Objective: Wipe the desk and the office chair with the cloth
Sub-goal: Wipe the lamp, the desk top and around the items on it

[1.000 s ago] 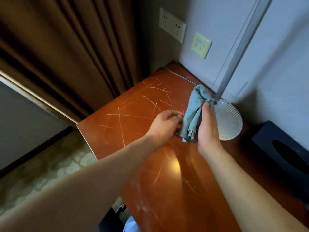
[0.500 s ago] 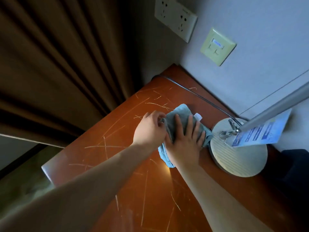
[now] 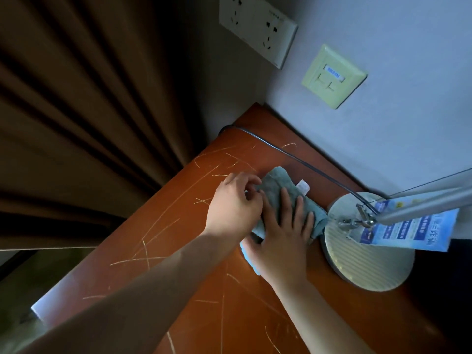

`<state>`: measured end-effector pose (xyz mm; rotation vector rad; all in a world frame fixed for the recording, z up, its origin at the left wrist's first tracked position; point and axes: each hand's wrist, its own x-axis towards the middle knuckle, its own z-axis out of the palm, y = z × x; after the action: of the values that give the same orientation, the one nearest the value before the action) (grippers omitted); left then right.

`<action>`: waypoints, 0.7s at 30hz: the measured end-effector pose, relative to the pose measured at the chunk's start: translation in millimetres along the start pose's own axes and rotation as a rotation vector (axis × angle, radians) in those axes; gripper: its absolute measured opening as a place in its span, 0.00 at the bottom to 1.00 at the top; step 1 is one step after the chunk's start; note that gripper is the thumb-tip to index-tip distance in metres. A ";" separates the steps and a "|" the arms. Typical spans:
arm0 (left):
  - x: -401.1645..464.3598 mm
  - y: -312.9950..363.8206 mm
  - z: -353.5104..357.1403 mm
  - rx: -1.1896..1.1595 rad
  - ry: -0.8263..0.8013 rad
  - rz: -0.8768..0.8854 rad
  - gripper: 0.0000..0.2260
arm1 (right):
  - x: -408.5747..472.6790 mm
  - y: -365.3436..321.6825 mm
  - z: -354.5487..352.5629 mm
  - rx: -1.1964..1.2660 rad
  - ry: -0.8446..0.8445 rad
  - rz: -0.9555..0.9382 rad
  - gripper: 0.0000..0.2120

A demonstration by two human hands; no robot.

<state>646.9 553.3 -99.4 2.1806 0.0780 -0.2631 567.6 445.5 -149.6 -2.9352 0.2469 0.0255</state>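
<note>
A folded grey-blue cloth [image 3: 277, 183] with a small white label lies on the scratched reddish-brown desk [image 3: 178, 251], close to the back wall. My right hand [image 3: 283, 236] lies flat on the cloth with fingers spread, pressing it onto the desk. My left hand [image 3: 233, 205] is at the cloth's left edge, its fingertips pinching the fabric. The cloth's near part is hidden under both hands. No office chair is in view.
A desk lamp with a round ribbed base [image 3: 367, 254] stands just right of the cloth, its metal arm and a blue leaflet [image 3: 408, 229] above the base. The lamp cable [image 3: 286, 154] runs along the desk's back. Brown curtain [image 3: 76, 111] at left; wall sockets [image 3: 258, 26] above.
The cloth came down from being held up in both hands and now lies flat on the desk under my right palm. The view has moved closer to the desk corner.
</note>
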 end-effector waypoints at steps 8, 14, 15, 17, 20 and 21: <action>29.5 12.2 -4.7 -0.031 -0.027 0.096 0.14 | 72.0 13.9 7.4 -0.013 0.103 0.086 0.30; 46.8 2.0 -21.2 -0.038 0.059 0.010 0.14 | 132.3 13.5 2.6 -0.047 0.049 0.085 0.31; 47.2 -3.5 -24.3 -0.056 0.084 -0.024 0.14 | 128.4 13.1 1.1 -0.048 0.040 0.047 0.31; 45.8 -12.7 -31.4 -0.077 0.129 -0.060 0.15 | 110.6 1.4 1.3 -0.041 0.016 -0.078 0.30; 40.9 -18.0 -40.5 -0.058 0.175 -0.084 0.20 | 70.2 -44.2 8.8 0.087 -0.006 -0.256 0.29; 38.7 -19.0 -43.4 -0.054 0.186 -0.095 0.21 | 59.1 -58.4 11.5 0.111 -0.030 -0.301 0.30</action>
<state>688.7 597.9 -98.5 2.1459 0.2905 -0.1100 635.6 494.5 -151.6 -2.8259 -0.1927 0.0110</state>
